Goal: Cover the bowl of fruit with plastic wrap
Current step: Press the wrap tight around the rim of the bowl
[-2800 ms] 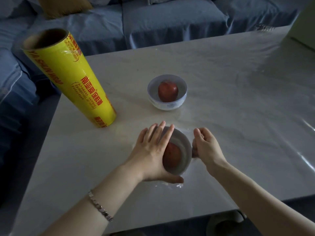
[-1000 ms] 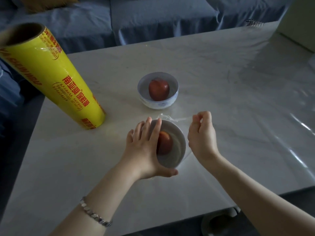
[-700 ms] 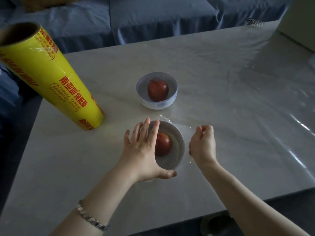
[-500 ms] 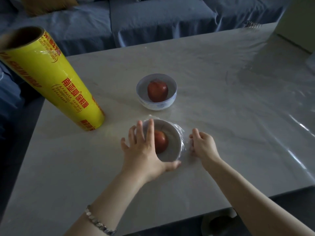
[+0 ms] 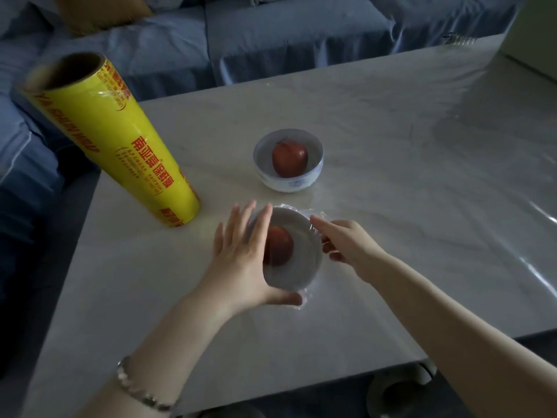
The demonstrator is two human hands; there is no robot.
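A blue-covered sofa (image 5: pixel 301 40) runs behind the roll, with a mustard cushion (image 5: pixel 102 10) on it beyond the roll's top. The pale marble-look table (image 5: pixel 391 131) spreads rightward from the roll, and its surface shines and wrinkles toward the right edge.

The roll of plastic wrap (image 5: pixel 120 140) stands upright on its end near the table's left edge, and its brown cardboard core shows at the top. Its yellow label carries large red Chinese characters, the last three reading 保鲜膜. Red Latin capitals along its left side end in "WRAP". The small print in the red oval is too small to read.

Right of the roll's base and nearer the camera sits the white bowl (image 5: pixel 304 267) with a red apple (image 5: pixel 278 250) inside. Clear film (image 5: pixel 315 220) stretches over its mouth and bunches at its far and near rims.

The left hand (image 5: pixel 241 260) lies flat against the bowl's roll-facing side, fingers straight and together, and its thumb reaches along the near rim. The right hand (image 5: pixel 346 242) is at the bowl's side away from the roll, with the forefinger stretched out onto the film at the far rim. Its other fingers bend in against the bowl's wall. Whether they pinch the film I cannot tell, as they are blurred.

A second bowl (image 5: pixel 287 184), white with faint blue pattern, sits right of the roll and farther back, with a red apple of its own (image 5: pixel 290 158). A metal bracelet (image 5: pixel 141 390) circles the left wrist, nearest the camera.
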